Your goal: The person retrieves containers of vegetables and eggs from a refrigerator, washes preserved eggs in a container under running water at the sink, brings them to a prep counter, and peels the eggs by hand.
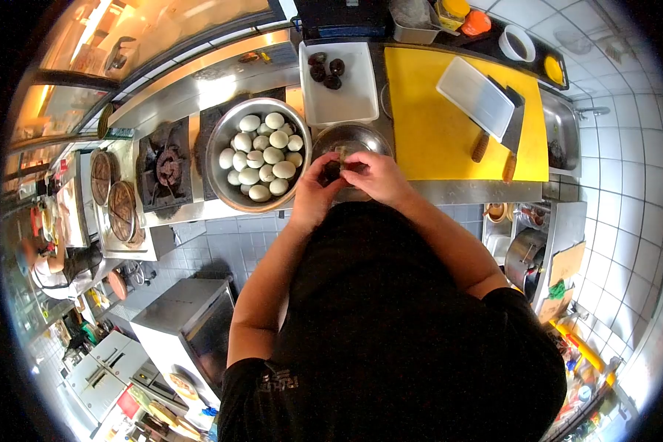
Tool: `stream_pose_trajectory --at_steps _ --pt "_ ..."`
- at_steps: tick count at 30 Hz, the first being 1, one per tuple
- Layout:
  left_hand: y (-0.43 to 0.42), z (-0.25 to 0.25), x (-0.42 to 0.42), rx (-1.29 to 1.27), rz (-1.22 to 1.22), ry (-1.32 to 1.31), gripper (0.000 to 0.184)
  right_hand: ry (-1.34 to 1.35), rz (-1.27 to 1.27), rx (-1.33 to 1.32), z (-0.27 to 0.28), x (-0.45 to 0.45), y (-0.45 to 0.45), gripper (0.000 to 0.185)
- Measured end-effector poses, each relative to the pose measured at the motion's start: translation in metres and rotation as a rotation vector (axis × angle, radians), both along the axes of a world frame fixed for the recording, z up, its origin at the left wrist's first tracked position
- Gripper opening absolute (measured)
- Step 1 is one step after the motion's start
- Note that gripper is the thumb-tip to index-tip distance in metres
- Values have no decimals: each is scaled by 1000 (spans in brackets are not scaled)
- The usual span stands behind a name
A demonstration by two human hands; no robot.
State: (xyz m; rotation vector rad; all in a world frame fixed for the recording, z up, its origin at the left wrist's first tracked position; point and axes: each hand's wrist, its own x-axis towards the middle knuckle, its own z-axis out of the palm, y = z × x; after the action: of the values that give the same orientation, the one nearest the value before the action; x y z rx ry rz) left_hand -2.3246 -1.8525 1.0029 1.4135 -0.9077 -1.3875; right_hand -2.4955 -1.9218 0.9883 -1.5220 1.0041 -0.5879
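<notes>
Over a small metal bowl (352, 136), my left hand (317, 189) curls its fingers around a dark preserved egg (332, 172). My right hand (379, 177) meets it from the other side, its fingertips pinched at a pale, shell-like piece (342, 152) on or beside the egg. Whether that piece is still attached I cannot tell. To the left, a large steel bowl (215, 137) holds many pale greenish eggs (272, 155) in their shells. Several dark peeled eggs (332, 82) lie in a white tray (357, 103) behind the small bowl.
On the right, a yellow cutting board (420, 140) carries a white plastic container (473, 92) and two wooden-handled knives (509, 166). Beyond it is a sink (562, 129). Stove burners (168, 166) lie left of the eggs. Another person (59, 265) stands far left.
</notes>
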Motion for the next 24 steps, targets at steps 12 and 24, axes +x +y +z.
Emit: stream_pose_trajectory --at_steps 12,24 --pt "2 -13 7 130 177 606 36 53 -59 -133 -2 -3 -1 18" --pt "-2 -10 8 108 272 745 34 26 -59 -170 6 -9 -5 23"
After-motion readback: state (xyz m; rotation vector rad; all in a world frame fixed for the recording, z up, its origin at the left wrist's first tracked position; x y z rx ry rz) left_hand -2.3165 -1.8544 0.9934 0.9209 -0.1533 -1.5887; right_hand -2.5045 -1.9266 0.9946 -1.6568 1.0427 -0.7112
